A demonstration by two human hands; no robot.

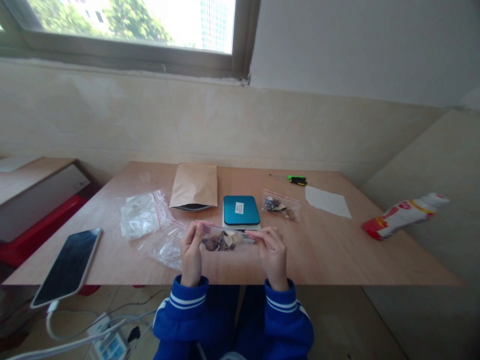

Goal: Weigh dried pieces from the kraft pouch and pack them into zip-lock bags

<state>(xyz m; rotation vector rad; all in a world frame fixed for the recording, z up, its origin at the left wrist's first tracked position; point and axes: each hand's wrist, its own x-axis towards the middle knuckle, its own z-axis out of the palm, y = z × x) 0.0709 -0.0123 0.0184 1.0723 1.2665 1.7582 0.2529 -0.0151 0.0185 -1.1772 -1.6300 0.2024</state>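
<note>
A clear zip-lock bag (225, 241) with brown, tan and dark dried pieces inside is stretched between my two hands, above the table's front part. My left hand (192, 255) pinches its left end near the top edge. At the other end, my right hand (273, 254) grips the upper right corner. Just beyond the bag lies a blue square-topped digital scale (242, 210) with a small white label. A second filled zip-lock bag (280, 205) rests to the right of the scale. Behind my left hand stands a brown kraft paper pouch (195, 186) lying flat, its dark mouth facing me.
Several clear plastic bags (140, 216) lie at the left. A phone (69, 265) with a white cable overhangs the front left edge. A green-and-black screwdriver (296, 179), a white paper sheet (328, 202) and a red-and-white bottle (403, 216) are on the right. A power strip (108, 342) sits on the floor.
</note>
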